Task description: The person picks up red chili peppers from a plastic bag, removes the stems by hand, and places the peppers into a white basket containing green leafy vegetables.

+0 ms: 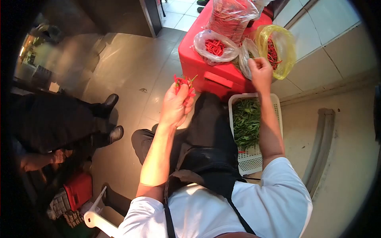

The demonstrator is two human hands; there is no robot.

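Note:
My left hand [174,106] is closed round a bunch of red chili peppers [183,82], some with green stems, held up above the floor. My right hand [261,72] has its fingers pinched together over a small clear plastic bag [245,65]; whatever may be between the fingertips is hidden. Just right of that hand, a yellow plastic bag [293,43] stands open with darker red chilies [272,53] inside. To its left, a clear bag [227,56] with a rolled rim holds bright red chilies [214,47]. All these bags rest on a red plastic box [190,47].
A large bag of chilies [233,20] stands at the back of the box. Below my right arm, a white basket [253,164] holds green leafy sprigs [245,123]. A tiled wall [317,59] runs along the right. Another person's shoes [116,134] and dark clothing are at left.

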